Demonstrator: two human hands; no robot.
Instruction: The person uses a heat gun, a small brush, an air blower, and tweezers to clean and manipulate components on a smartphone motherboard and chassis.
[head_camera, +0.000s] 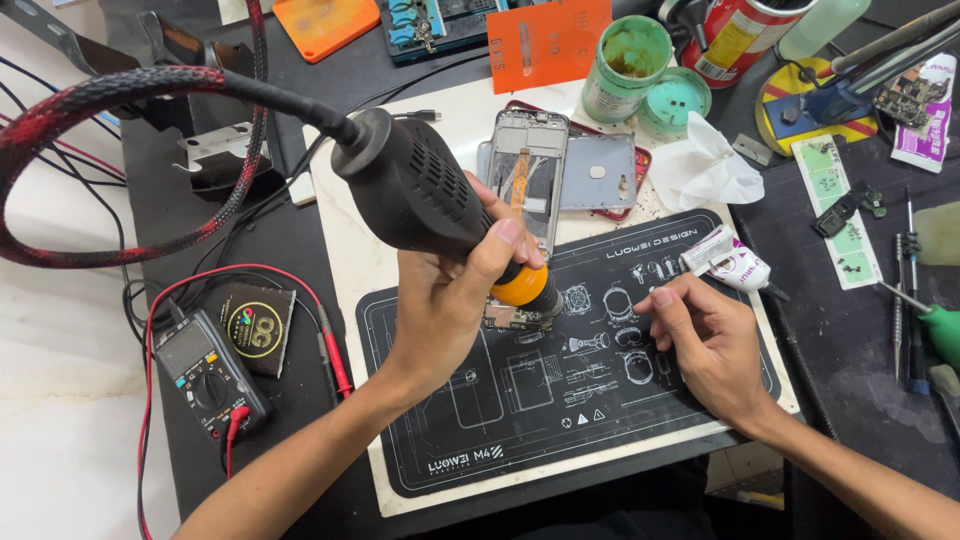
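My left hand (448, 300) grips a black hot-air handpiece (425, 190) with an orange collar near its nozzle. The nozzle points down at a small circuit board (515, 320) lying on a black work mat (520, 400). A thick red-and-black braided hose (120, 85) runs from the handpiece to the left. Resting on the mat to the right of the board, my right hand (705, 340) has its fingers curled; I cannot tell whether they pinch anything. A small white tube (728, 262) lies just above that hand.
An opened phone frame (525, 160) and back cover (597, 172) lie behind the mat. A multimeter (205, 372) with red leads sits at the left. A green jar (625, 65), crumpled tissue (705, 165), screwdrivers (912, 320) and small parts crowd the back and right.
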